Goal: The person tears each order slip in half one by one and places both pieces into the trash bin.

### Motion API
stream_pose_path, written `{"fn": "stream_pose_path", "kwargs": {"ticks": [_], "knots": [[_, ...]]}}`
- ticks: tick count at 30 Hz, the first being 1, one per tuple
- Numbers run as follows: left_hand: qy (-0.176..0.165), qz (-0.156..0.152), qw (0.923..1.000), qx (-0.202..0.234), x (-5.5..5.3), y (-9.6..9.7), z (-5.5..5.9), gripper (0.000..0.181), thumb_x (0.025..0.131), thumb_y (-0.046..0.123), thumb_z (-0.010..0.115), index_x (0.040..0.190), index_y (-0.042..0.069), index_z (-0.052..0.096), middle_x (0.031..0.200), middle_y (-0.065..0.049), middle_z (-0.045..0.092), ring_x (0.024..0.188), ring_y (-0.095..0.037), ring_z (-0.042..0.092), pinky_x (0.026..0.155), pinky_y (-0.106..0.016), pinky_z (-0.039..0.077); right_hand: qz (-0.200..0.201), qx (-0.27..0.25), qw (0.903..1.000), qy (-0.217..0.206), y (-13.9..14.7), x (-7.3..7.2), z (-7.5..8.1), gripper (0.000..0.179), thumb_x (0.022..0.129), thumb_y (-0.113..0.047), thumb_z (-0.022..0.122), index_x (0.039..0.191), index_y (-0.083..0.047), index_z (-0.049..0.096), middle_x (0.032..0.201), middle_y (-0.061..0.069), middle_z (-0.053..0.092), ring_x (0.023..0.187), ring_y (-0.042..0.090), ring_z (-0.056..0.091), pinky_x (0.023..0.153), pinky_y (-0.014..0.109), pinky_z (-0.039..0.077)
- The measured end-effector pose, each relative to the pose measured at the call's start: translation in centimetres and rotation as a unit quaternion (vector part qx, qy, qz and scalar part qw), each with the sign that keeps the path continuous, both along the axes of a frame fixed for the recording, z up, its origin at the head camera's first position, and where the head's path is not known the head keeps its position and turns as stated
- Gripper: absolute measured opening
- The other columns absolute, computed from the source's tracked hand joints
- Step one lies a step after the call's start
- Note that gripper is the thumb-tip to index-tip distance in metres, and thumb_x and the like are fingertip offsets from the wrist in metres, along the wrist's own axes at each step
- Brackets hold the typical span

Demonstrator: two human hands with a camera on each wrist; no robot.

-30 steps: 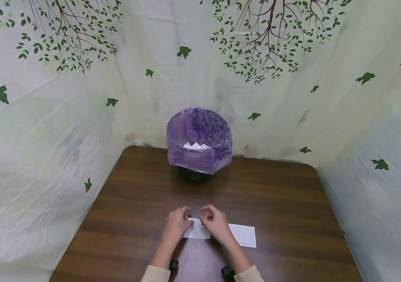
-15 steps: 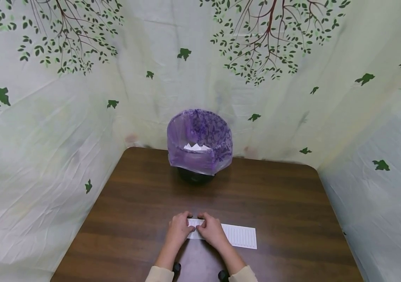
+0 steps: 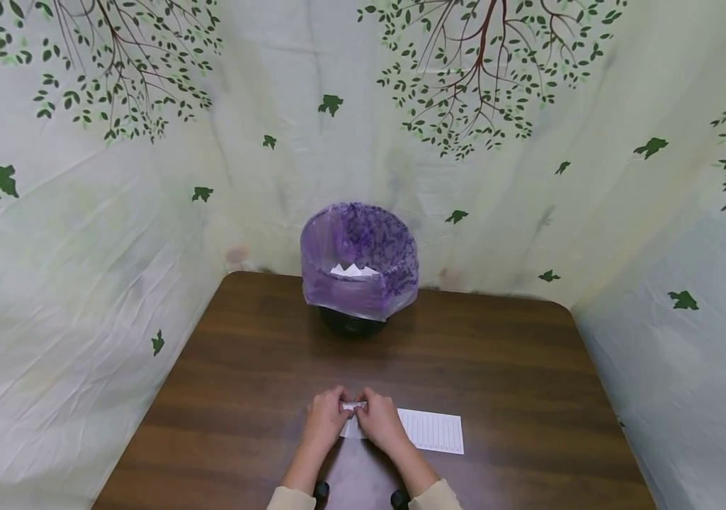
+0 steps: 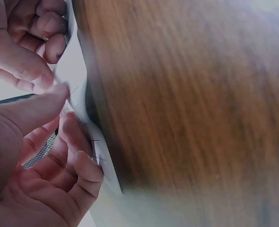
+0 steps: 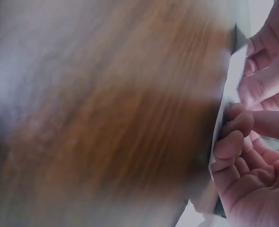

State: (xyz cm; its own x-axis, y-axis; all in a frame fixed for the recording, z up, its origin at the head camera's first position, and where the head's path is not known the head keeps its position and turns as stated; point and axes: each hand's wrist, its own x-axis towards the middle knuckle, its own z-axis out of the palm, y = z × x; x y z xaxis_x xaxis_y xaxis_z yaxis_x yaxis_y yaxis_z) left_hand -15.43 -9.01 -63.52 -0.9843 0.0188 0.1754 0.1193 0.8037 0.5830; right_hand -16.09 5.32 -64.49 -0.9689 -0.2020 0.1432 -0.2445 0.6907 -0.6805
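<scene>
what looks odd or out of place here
The purple-lined bin stands on the table, an unusual spot for one, and the paper between the left hand and right hand looks bowed, not flat.

hands drawn closer together, now pinching the lined white paper, its far edge bent upward

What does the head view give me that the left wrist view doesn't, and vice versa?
Only the head view: the purple-lined bin at the back, white paper pieces inside it, the leaf-printed curtain and the cream sleeves.

Only the left wrist view: the undersides of the curled fingers up close, plus a small dotted patch behind them, too little to identify.

Both: the left hand and right hand pinching the white sheet, and the brown table.
</scene>
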Motion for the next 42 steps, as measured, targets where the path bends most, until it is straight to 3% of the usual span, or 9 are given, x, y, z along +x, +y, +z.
{"fn": "stream_pose_path", "kwargs": {"ticks": [4,9,13,16,20,25,30,35,42], "knots": [[0.019,-0.002,0.9998,-0.002,0.4,0.1,-0.3,0.018,0.084,0.008,0.085,0.082,0.014,0.068,0.074,-0.001,0.07,0.07,-0.021,0.067,0.061,-0.039,0.05,-0.002,-0.001,1.0,0.007,0.1,0.3,-0.3,0.007,0.091,-0.006,0.075,0.089,-0.01,0.07,0.069,0.001,0.066,0.059,0.006,0.051,0.055,0.023,0.041],[0.05,-0.027,0.9984,-0.005,0.0,0.5,0.1,0.007,0.09,0.01,0.08,0.091,0.015,0.076,0.084,-0.003,0.077,0.079,-0.026,0.072,0.067,-0.042,0.055,-0.008,-0.017,0.9995,0.026,0.7,-0.1,0.4,0.008,0.094,-0.005,0.072,0.09,-0.011,0.069,0.065,-0.005,0.062,0.057,-0.001,0.047,0.054,0.019,0.04],[0.071,-0.049,0.9962,0.007,-0.8,1.1,1.2,0.006,0.095,0.008,0.076,0.09,0.011,0.077,0.089,-0.004,0.079,0.085,-0.026,0.074,0.079,-0.042,0.06,-0.014,-0.045,0.9983,0.033,1.5,-0.8,1.9,0.008,0.098,-0.007,0.07,0.091,-0.011,0.069,0.065,-0.006,0.063,0.057,-0.002,0.047,0.056,0.018,0.041],[0.068,-0.054,0.9957,0.031,-1.1,1.6,2.3,0.01,0.097,0.008,0.074,0.089,0.011,0.076,0.088,-0.004,0.078,0.084,-0.023,0.073,0.081,-0.04,0.061,-0.016,-0.076,0.9967,0.024,2.2,-1.0,3.0,0.009,0.101,-0.009,0.068,0.093,-0.01,0.07,0.067,-0.004,0.065,0.058,-0.003,0.049,0.057,0.019,0.044],[0.067,-0.059,0.9943,0.058,-1.5,2.3,3.9,0.009,0.099,0.01,0.072,0.092,0.01,0.078,0.09,-0.004,0.078,0.082,-0.02,0.071,0.076,-0.036,0.059,-0.015,-0.12,0.9927,0.004,3.1,-1.4,4.4,0.01,0.103,-0.01,0.066,0.094,-0.009,0.069,0.072,0.006,0.072,0.06,-0.003,0.053,0.059,0.019,0.046],[0.105,-0.066,0.9898,0.07,-1.9,3.3,5.4,0.007,0.098,0.01,0.074,0.095,0.008,0.079,0.091,-0.007,0.079,0.081,-0.022,0.073,0.075,-0.037,0.06,-0.022,-0.175,0.984,-0.026,4.1,-1.9,5.9,0.011,0.105,-0.012,0.065,0.095,-0.008,0.069,0.078,0.021,0.074,0.061,0.005,0.06,0.058,0.018,0.047],[0.121,-0.057,0.9881,0.077,-2.2,4.1,6.4,0.007,0.099,0.011,0.074,0.096,0.007,0.079,0.09,-0.007,0.079,0.081,-0.022,0.074,0.074,-0.037,0.06,-0.031,-0.226,0.9727,-0.043,4.7,-2.1,7.1,0.012,0.105,-0.011,0.064,0.096,-0.004,0.068,0.079,0.026,0.072,0.063,0.01,0.062,0.06,0.02,0.05],[0.126,-0.045,0.9863,0.096,-2.2,4.6,7.2,0.007,0.098,0.012,0.075,0.097,0.007,0.08,0.091,-0.006,0.079,0.08,-0.022,0.074,0.073,-0.037,0.059,-0.049,-0.247,0.967,-0.041,4.9,-2.2,7.9,0.01,0.104,-0.008,0.065,0.097,-0.002,0.069,0.077,0.022,0.072,0.062,0.005,0.06,0.062,0.019,0.051],[0.146,-0.032,0.9822,0.114,-2.2,4.7,7.5,0.007,0.098,0.011,0.075,0.095,0.005,0.079,0.089,-0.007,0.078,0.077,-0.021,0.072,0.07,-0.034,0.06,-0.061,-0.271,0.9596,-0.045,4.7,-2.3,8.1,0.012,0.104,-0.01,0.067,0.097,0.0,0.069,0.077,0.019,0.073,0.063,0.004,0.061,0.062,0.019,0.053]]}}
